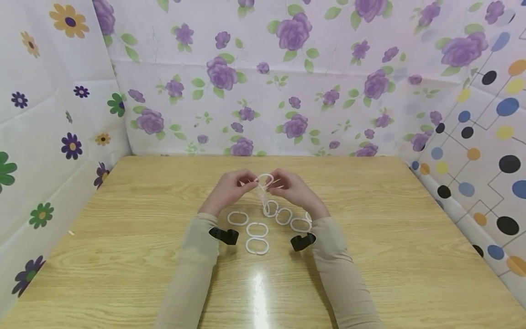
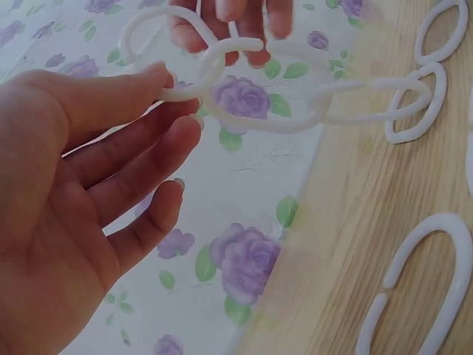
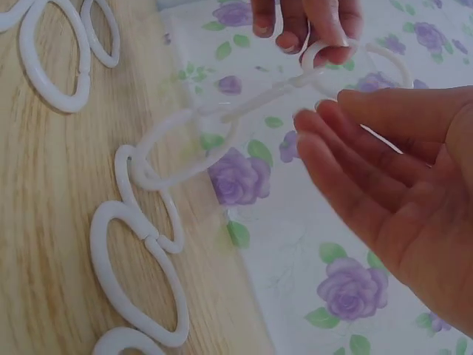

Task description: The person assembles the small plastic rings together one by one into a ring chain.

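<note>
Above the table, my left hand (image 1: 233, 188) pinches a white oval plastic link (image 2: 168, 13) between thumb and fingers. My right hand (image 1: 295, 187) grips the raised end of the same chain from the other side, its thumb (image 3: 392, 111) over the link; the exact contact is partly hidden. From the held link a chain of hooked links (image 3: 185, 148) hangs down to the tabletop. It continues rightward through more joined links (image 1: 284, 216), partly behind my right wrist. Three loose links, one of them a split oval (image 1: 238, 218), lie nearer my left forearm.
The wooden table (image 1: 123, 274) spreads under both forearms. Floral sheets (image 1: 263, 109) wall off its back and sides. A tiny pale scrap (image 1: 71, 233) lies at the left edge. Each wrist carries a black camera (image 1: 225, 236).
</note>
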Tool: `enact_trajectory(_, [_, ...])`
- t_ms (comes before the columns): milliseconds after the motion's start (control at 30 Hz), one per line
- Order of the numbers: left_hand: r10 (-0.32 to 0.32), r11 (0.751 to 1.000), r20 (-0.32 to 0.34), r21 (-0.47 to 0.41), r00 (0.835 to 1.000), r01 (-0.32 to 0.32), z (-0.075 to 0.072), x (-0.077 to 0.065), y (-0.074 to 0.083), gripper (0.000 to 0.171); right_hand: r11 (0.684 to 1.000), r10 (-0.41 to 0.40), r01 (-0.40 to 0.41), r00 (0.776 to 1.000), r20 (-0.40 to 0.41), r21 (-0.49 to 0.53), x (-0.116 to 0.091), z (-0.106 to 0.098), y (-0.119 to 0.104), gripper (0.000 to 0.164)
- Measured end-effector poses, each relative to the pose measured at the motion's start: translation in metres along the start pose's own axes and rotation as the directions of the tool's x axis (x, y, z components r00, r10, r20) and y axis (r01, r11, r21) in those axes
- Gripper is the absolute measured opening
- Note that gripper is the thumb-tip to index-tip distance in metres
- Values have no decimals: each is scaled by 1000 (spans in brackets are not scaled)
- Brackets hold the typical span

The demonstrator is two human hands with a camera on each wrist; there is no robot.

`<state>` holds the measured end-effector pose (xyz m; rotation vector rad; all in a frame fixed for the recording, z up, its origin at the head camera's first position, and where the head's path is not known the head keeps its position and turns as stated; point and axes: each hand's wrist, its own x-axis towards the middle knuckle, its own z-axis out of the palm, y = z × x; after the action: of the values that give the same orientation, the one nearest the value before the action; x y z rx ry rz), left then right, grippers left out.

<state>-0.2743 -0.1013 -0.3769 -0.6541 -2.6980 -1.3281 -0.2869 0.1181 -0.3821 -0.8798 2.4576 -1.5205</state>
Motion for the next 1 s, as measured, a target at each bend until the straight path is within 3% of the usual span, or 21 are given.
enact_trajectory(200, [8,1000,-58,-11,998,-8,-5,-1,0,17,971,73,-50,993,89,-233,-1,4,6,33])
enact_trajectory(333, [18,1000,-69,-19,997,-20,-8,-2,0,17,937,145,-67,968,207,-344,-3,8,8,55])
enact_trajectory(467, [23,1000,-66,-13,998,-24,-9,-3,1,17,900,167,-28,944,283,-436,-3,13,11,69])
enact_trajectory(567, [25,1000,-67,-10,997,-25,-9,-3,2,18,875,162,-3,944,288,-484,-3,15,12,66])
enact_trajectory(800, [22,1000,-68,-13,997,-23,-10,-4,2,20,827,215,-30,940,265,-561,-7,15,14,45])
enact_trajectory(1000, [24,1000,-68,-11,997,-25,-10,-4,1,21,826,220,-48,945,243,-562,-5,13,15,32])
